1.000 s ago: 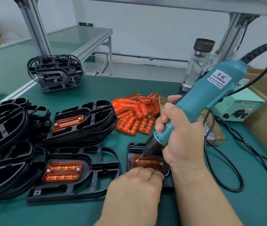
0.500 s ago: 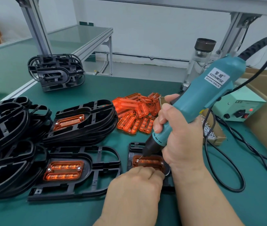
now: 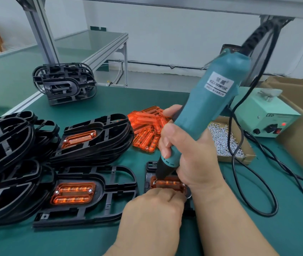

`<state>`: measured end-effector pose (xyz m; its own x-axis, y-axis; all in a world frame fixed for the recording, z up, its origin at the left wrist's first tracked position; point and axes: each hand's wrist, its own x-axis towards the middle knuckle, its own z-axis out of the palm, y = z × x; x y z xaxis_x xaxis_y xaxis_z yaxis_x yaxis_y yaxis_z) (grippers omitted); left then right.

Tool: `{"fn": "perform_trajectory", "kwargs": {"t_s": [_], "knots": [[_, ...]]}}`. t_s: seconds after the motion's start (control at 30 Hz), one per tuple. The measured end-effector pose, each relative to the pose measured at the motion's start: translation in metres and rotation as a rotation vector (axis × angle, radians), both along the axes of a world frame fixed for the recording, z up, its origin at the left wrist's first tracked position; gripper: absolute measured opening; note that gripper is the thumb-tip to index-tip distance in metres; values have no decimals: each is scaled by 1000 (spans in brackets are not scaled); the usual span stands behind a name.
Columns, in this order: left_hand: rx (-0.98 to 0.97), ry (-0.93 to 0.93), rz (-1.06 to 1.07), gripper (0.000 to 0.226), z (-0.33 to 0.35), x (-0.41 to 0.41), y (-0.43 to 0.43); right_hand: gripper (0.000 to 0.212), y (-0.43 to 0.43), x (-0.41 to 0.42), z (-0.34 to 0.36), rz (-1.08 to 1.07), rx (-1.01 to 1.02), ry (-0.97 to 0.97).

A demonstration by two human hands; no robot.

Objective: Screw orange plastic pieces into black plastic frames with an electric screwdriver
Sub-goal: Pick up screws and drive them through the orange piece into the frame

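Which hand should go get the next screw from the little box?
Probably the right hand: it grips the screwdriver, and the screw box lies on its side. The left hand is holding down the black frame.

Work frame (image 3: pixel 151 165) is placed directly under the grip on the screwdriver (image 3: pixel 198 115). Finished frame (image 3: pixel 124 173) is laid just left; frame stacks (image 3: pixel 99 145) are piled left-behind. Loose pieces (image 3: pixel 147 119) are heaped behind; screw box (image 3: pixel 246 158) right, power unit (image 3: pixel 265 115) behind it.
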<state>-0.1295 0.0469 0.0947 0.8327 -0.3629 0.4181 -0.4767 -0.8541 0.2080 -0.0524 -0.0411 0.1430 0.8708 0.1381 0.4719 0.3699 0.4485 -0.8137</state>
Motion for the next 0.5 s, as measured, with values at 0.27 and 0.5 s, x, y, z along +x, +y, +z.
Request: {"fn": "perform_trajectory", "kwargs": {"t_s": [0.27, 0.5], "knots": [[65, -9, 30, 36, 5, 0, -1, 17, 10, 5, 4, 148, -130, -42], [85, 10, 23, 36, 3, 2, -1, 25, 9, 4, 4, -18, -77, 72]]}}
